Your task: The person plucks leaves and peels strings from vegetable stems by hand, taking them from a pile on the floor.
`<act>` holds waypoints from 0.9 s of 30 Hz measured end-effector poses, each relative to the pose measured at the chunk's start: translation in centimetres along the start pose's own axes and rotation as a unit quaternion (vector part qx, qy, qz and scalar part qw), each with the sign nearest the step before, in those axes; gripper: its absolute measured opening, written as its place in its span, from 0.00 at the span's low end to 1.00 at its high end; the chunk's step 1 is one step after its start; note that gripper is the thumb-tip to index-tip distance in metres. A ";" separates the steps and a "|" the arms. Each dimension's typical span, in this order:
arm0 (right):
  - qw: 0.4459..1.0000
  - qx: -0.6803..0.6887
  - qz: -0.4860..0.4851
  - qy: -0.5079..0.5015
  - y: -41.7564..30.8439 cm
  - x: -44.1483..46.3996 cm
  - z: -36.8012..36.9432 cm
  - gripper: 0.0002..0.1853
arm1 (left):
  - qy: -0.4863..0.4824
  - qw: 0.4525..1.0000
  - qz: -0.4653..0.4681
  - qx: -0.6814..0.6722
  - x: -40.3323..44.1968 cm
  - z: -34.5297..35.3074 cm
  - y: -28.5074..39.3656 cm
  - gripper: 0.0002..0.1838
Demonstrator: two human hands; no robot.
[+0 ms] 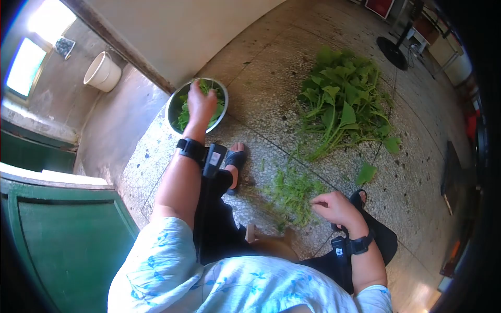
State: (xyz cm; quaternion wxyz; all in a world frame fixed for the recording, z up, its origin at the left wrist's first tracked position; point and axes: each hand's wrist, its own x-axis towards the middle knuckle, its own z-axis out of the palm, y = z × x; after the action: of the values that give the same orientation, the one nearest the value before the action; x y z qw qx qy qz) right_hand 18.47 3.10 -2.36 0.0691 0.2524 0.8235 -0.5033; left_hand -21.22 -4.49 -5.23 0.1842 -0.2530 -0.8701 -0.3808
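My left hand (201,107) is over a round metal bowl (225,112). Green leaves (182,116) lie in the bowl, some of them close to my fingers. The back of the hand hides most of its fingers, so their grip does not show. My right hand (338,209) hovers at the right edge of a loose heap of thin green trimmings (292,193). Its thumb and fingertips are pressed together; whatever they may hold is too small to name. Beyond it, a large pile of leafy green stalks (344,99) rests on the floor.
A single leaf (366,173) lies between the pile and my right hand. Around me are a green door panel (73,229), a white bucket (103,72) in the side room, and a black stand base (392,53). My sandalled foot (236,166) is near the bowl.
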 end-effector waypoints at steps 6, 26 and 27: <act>0.989 -0.142 0.047 -0.018 0.0 0.2 0.1 0.09 | -0.395 0.910 0.117 -0.049 -5.0 1.8 5.8 0.13; 0.778 0.371 -0.112 0.493 1.0 -11.9 -11.1 0.10 | -0.743 0.660 0.103 -0.044 -4.9 15.0 21.8 0.18; 0.780 0.375 -0.118 0.487 1.3 -11.8 -11.2 0.10 | -0.733 0.673 0.086 -0.048 -4.4 16.4 22.6 0.19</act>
State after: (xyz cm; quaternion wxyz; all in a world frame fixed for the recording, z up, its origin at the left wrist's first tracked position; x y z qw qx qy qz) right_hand 30.84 9.13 6.34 -0.5016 0.3705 0.5169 -0.5865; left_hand -6.71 19.77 -5.18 -0.4930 -0.5329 -0.6808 -0.0971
